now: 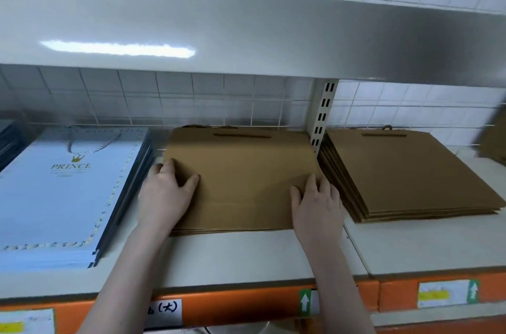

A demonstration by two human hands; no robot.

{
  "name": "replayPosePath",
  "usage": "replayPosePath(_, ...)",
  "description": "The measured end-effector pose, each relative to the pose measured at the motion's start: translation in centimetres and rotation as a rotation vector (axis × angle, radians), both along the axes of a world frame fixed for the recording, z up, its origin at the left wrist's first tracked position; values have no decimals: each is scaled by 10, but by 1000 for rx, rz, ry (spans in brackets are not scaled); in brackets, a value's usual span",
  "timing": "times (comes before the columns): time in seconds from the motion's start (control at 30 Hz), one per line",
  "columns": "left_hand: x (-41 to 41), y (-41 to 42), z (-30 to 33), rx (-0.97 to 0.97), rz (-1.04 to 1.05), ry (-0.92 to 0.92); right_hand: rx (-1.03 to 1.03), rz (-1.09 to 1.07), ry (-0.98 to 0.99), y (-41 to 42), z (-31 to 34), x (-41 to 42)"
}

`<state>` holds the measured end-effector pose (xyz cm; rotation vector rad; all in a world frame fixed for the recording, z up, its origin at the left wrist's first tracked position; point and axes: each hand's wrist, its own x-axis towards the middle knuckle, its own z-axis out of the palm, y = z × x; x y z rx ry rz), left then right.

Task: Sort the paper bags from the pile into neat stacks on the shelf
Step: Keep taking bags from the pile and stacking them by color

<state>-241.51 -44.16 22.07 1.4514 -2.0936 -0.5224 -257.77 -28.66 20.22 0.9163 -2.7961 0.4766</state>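
A low stack of flat brown paper bags (241, 177) lies in the middle of the white shelf (246, 257). My left hand (164, 194) rests on the stack's left edge, fingers fairly straight and thumb on the top bag. My right hand (317, 205) lies flat on the stack's right front part. A taller stack of brown bags (405, 175) sits to the right, past the upright. At the left lies a stack of pale blue "PRINCE" bags (63, 196).
A slotted shelf upright (323, 114) stands between the two brown stacks, in front of a wire grid back. An upper shelf board (246, 35) overhangs the stacks. The shelf's orange front edge (246, 303) carries labels. A blurred brown object (492, 139) shows at the far right.
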Motion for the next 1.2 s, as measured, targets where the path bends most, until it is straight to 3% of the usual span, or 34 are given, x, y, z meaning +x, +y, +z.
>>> replayPosePath(0.5,-15,-12,-2,51,-24,-55,-90,20,-37,-14,1,-21)
replayPosePath(0.93,0,24,-9,-194,0,-29,-116,134,51,18,-1,13)
replayPosePath(1.2,17,75,-16,-252,102,-20,-304,319,135,24,-13,35)
